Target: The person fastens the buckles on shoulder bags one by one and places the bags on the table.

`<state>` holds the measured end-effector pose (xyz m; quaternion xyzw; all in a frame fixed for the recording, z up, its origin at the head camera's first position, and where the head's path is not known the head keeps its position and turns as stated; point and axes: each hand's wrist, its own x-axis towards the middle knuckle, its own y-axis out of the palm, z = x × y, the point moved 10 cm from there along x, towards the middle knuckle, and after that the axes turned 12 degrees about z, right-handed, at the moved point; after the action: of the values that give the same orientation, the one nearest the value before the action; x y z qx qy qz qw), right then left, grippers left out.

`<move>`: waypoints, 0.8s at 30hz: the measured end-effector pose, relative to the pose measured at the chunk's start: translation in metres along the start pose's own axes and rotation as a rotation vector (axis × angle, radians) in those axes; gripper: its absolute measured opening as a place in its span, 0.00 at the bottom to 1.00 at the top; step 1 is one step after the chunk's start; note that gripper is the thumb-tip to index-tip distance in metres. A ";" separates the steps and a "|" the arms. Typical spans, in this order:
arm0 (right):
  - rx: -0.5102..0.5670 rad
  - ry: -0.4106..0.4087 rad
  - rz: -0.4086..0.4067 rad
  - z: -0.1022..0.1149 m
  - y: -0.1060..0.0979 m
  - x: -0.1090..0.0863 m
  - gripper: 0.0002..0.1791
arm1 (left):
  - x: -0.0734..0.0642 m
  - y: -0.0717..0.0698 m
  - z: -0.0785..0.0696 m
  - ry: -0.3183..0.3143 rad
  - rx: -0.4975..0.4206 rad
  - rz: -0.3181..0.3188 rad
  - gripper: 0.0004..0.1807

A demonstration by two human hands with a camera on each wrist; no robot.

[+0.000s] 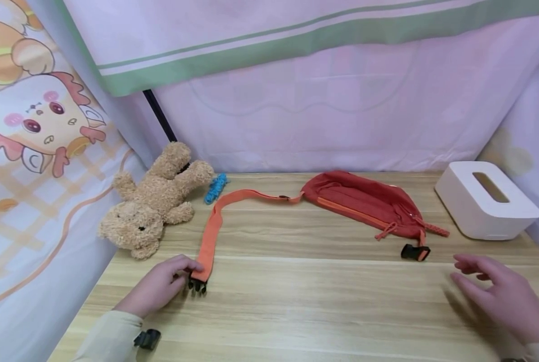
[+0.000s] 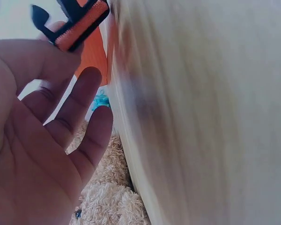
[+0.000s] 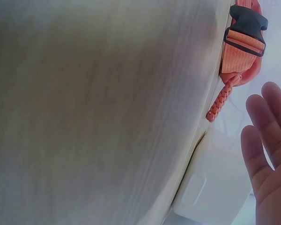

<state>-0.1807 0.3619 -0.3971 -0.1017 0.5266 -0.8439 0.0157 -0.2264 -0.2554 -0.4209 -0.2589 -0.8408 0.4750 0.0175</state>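
A red waist bag [image 1: 364, 203] lies toward the back of the wooden table, its orange strap [image 1: 209, 236] curving left and then forward. At the strap's near end is a black pronged buckle half [image 1: 198, 285]. My left hand [image 1: 160, 282] pinches this end between thumb and forefinger, while the other fingers stay loosely bent in the left wrist view. The matching black buckle socket [image 1: 415, 252] lies at the bag's right end, beside a braided red cord [image 3: 219, 104]. Apart from it, my right hand [image 1: 504, 296] hovers over the table with relaxed fingers and holds nothing.
A tan teddy bear [image 1: 158, 196] lies at the left, beyond my left hand. Next to its foot is a blue bundle of cord [image 1: 216, 188]. At the back right stands a white tissue box [image 1: 488, 201]. Pale curtains [image 1: 296, 120] close off the back and sides.
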 end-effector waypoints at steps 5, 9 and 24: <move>-0.005 0.000 0.022 0.001 0.003 0.005 0.22 | 0.000 0.000 -0.004 0.040 0.010 -0.006 0.17; -0.001 0.009 0.049 0.002 0.007 0.009 0.21 | -0.001 -0.001 -0.009 0.068 0.036 -0.022 0.15; 0.030 -0.042 0.038 0.007 0.009 0.020 0.22 | 0.000 -0.008 -0.015 0.074 0.091 -0.117 0.11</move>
<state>-0.1999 0.3493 -0.3988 -0.1092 0.5150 -0.8490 0.0442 -0.2259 -0.2470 -0.4059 -0.2256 -0.8309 0.5010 0.0881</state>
